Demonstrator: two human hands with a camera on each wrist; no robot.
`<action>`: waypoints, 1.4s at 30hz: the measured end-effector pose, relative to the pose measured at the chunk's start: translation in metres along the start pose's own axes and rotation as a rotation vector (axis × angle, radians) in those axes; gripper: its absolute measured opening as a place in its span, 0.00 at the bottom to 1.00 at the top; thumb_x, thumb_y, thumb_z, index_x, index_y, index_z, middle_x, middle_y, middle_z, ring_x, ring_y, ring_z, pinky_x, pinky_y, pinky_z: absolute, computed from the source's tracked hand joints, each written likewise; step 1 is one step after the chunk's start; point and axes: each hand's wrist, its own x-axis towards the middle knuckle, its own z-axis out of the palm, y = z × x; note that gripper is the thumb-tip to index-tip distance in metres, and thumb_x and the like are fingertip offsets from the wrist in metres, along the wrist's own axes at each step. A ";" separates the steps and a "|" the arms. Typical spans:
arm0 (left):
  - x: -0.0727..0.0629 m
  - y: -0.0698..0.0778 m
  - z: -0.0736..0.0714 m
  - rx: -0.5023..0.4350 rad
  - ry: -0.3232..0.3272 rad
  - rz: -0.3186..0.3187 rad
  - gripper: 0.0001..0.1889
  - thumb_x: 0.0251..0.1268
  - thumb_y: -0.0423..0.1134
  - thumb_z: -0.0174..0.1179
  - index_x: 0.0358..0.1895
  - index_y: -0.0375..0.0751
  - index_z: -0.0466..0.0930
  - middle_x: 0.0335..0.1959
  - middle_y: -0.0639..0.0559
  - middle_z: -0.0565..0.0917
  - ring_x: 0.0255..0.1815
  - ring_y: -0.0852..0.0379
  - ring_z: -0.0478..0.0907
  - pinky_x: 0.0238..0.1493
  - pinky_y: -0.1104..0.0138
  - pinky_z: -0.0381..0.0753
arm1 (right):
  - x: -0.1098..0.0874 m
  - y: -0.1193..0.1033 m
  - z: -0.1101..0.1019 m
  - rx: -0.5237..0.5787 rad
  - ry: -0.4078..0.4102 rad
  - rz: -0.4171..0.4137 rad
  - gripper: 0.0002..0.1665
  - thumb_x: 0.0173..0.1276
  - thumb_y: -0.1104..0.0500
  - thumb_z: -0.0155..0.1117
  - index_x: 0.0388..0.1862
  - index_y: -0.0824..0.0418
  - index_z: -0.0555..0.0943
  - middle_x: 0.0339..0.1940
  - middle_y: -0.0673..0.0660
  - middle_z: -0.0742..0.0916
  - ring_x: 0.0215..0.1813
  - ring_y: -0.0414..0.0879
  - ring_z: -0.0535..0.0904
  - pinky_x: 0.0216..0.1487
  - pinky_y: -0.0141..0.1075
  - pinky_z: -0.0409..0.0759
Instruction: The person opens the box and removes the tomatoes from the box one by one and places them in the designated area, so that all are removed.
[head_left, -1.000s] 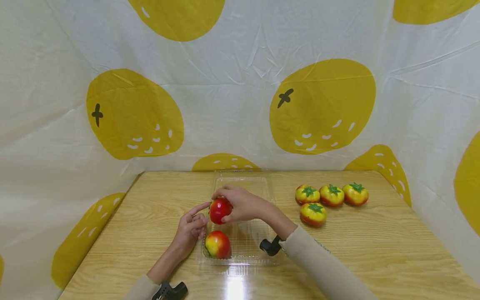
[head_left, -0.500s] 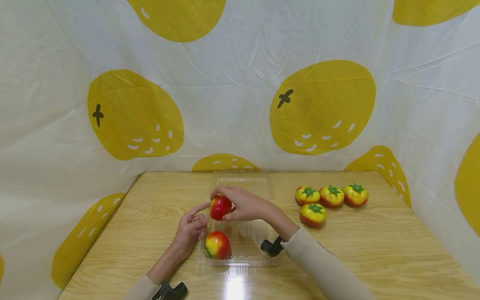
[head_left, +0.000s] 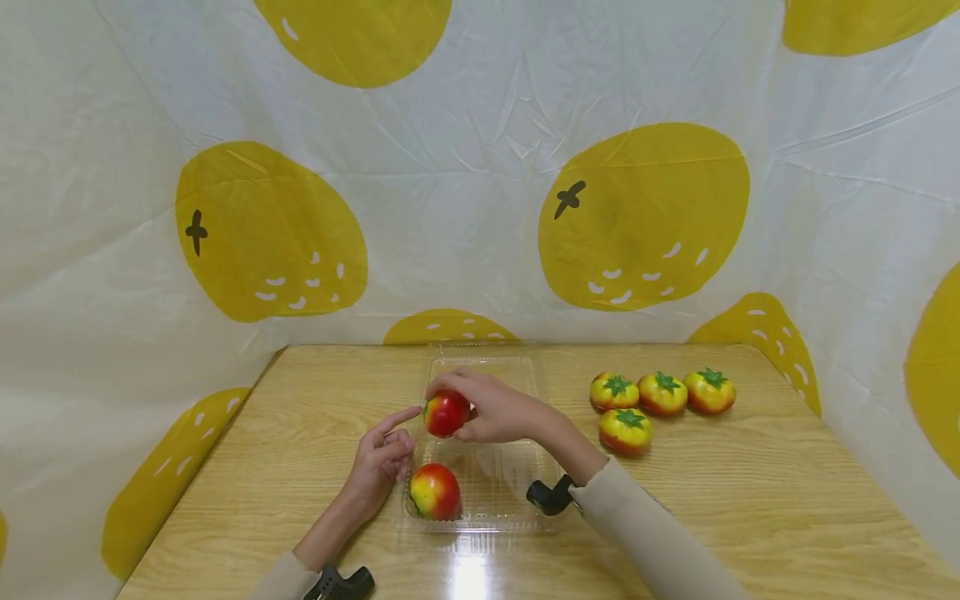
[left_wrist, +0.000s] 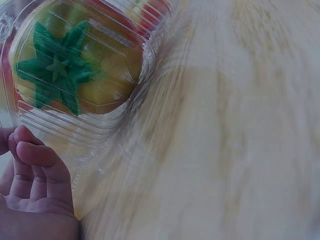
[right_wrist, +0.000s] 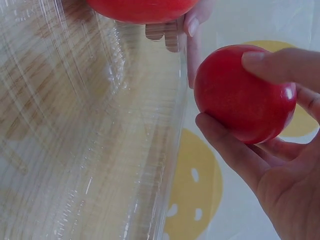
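My right hand (head_left: 498,408) grips a red toy tomato (right_wrist: 245,95) from the side, its thumb on top and fingers beneath. In the head view this tomato is over the left side of a clear plastic container (head_left: 517,492). A second toy tomato (head_left: 435,492), red and yellow, lies in the container's near left corner; the left wrist view shows its green star-shaped leaf (left_wrist: 57,70) through the clear wall. My left hand (head_left: 378,462) holds the container's left edge, index finger stretched along the rim towards the held tomato, other fingers bent against the side.
Several yellow-and-red toy tomatoes (head_left: 663,392) with green leaves sit grouped on the wooden table (head_left: 750,500) to the right. The container's lid (head_left: 487,354) lies folded back at the far side. A white curtain (head_left: 450,208) with yellow fruit prints hangs behind the table.
My right hand has shifted slightly right with the tomato and turned it, so more of its yellow part shows. My left hand and the other tomatoes stay in place.
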 end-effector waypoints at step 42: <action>-0.001 0.001 0.000 -0.020 -0.014 0.002 0.28 0.72 0.23 0.47 0.75 0.25 0.61 0.26 0.60 0.80 0.19 0.66 0.73 0.21 0.77 0.72 | -0.054 -0.012 -0.024 0.031 0.243 -0.056 0.26 0.68 0.57 0.73 0.62 0.54 0.76 0.63 0.53 0.82 0.57 0.45 0.80 0.55 0.36 0.85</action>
